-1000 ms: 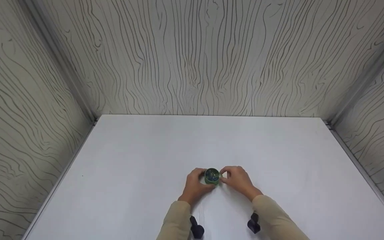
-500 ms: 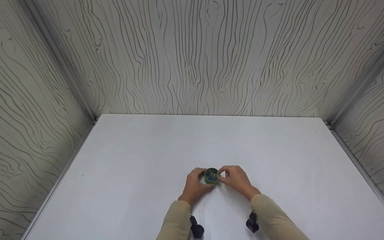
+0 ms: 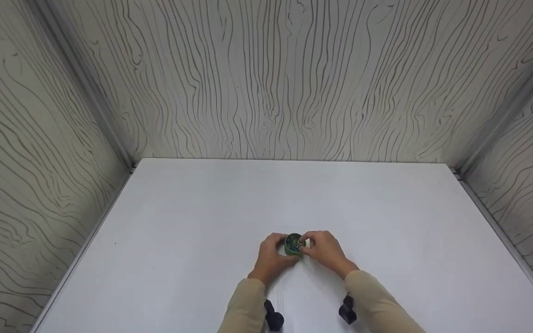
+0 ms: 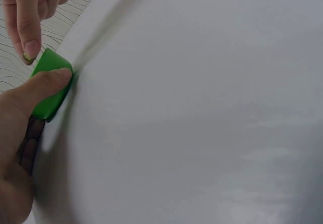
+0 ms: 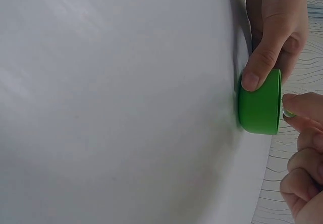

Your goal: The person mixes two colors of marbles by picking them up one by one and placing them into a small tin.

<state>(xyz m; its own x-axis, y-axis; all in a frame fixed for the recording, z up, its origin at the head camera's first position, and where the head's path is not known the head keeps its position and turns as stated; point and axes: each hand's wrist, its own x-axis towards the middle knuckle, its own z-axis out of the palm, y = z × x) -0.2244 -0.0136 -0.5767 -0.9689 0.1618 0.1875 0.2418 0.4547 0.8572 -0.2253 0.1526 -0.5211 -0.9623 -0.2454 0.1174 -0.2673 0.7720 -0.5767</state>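
Note:
A small round green cup [image 5: 258, 108] stands on the white table. Through its mouth in the head view, dark, glittering bits of blue and yellow-green show, too small to tell apart. My left hand [image 3: 269, 259] holds the cup from the left, its thumb [image 4: 53, 77] pressed against the wall. Above the rim, my right hand [image 3: 325, 249] pinches a clear glass marble [image 5: 288, 113] with yellow-green in it between thumb and index finger. Its other fingers are curled in the right wrist view. Most of the marble is hidden by the fingertips.
The white tabletop [image 3: 192, 217] stretches out around both hands. Pale panels with dark wood-grain lines, such as the back wall [image 3: 266, 92], enclose it behind and at both sides. Black wrist mounts [image 3: 274, 317] hang by the beige sleeves.
My right hand has shifted slightly left, from beside the cup's right edge to over its rim, with the marble still pinched. The left hand and the cup stay put.

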